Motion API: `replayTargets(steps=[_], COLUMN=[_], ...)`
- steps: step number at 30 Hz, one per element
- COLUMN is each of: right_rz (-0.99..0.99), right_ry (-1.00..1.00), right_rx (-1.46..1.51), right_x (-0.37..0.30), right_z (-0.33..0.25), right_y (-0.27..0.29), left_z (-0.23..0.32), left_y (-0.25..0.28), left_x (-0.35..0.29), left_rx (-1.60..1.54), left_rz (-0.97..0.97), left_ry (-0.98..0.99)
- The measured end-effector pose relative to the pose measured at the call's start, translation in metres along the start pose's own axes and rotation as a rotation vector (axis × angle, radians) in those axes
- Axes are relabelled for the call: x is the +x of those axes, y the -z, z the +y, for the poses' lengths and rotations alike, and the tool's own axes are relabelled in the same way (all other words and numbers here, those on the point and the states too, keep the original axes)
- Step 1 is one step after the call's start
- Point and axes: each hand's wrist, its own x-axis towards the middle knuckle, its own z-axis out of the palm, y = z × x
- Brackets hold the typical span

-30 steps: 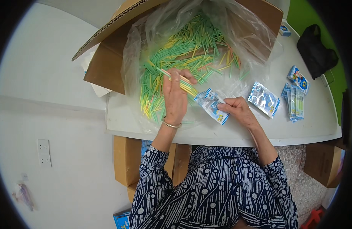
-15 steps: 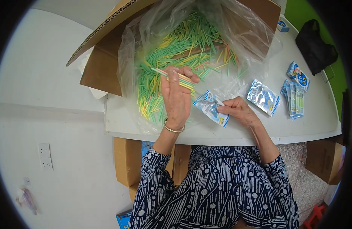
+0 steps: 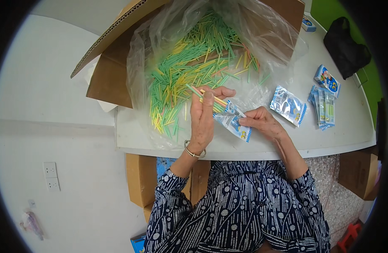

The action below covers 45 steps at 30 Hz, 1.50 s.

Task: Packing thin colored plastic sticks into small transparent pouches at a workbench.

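Note:
My left hand [image 3: 202, 120] is closed round a small bunch of thin straw-like sticks [image 3: 219, 104] in green, yellow and pink. Their right ends meet the top edge of a small blue and silver packet [image 3: 232, 123]; whether they are inside it, I cannot tell. The packet is pinched between thumb and fingers of my right hand [image 3: 265, 121]. Just beyond my left hand lies a heap of the same sticks [image 3: 177, 69], on a clear plastic bag [image 3: 137, 67] spilling from an open cardboard carton [image 3: 112, 78].
Right of my hands lie a silver and blue packet [image 3: 288, 106], a stack of filled packets [image 3: 323, 110] and a small blue box [image 3: 327, 80]. A black bag [image 3: 345, 48] rests by the green wall. Cardboard boxes [image 3: 357, 173] stand below the white table [image 3: 261, 147].
My left hand has moved right and slightly down, bringing the stick bunch from apart to against the packet's edge. My right hand and the packet have barely moved.

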Motion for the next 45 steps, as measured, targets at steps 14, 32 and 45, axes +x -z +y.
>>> replayTargets(steps=[14,32,45], right_rz=[-0.002,0.027,0.175], right_ry=[0.048,0.006,0.005], right_rx=[-0.003,-0.262,-0.299], right_x=[-0.001,-0.022,-0.055], right_z=[-0.001,-0.013,-0.011], right_y=[-0.003,-0.007,0.018], left_z=[-0.006,-0.005,-0.012], left_y=[0.011,-0.008,0.091], left_x=[-0.014,-0.031,-0.003], left_rx=[0.244,0.631,1.362], left_rz=[-0.172,-0.210,-0.312], left_ry=[0.023,-0.198,-0.340])
